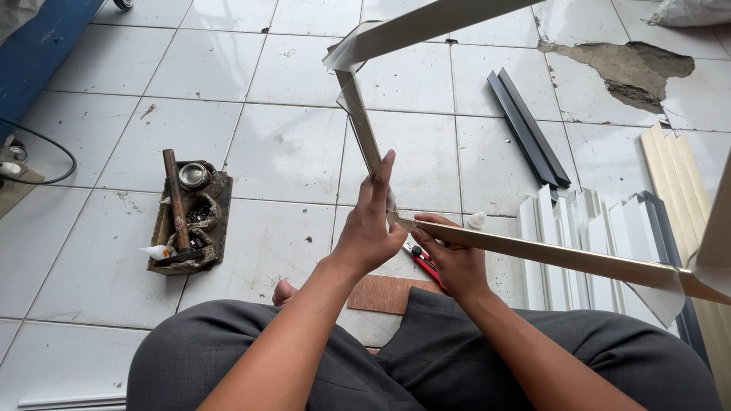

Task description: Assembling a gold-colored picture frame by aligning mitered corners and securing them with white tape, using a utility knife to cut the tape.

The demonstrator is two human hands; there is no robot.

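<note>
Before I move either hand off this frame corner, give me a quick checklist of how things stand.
1. Left hand pressed flat along the upright frame strip: ok.
2. Right hand gripping the lower frame strip at the corner: ok.
3. Corner joint closed tight: cannot tell, the fingers hide it.
4. Red cutter lying close under the right hand: ok.
5. Hammer resting on the small tool tray: ok.

White tiled floor (289,152) carries a tool tray (190,221), dark strips (528,129), white profiles (579,228)
</note>
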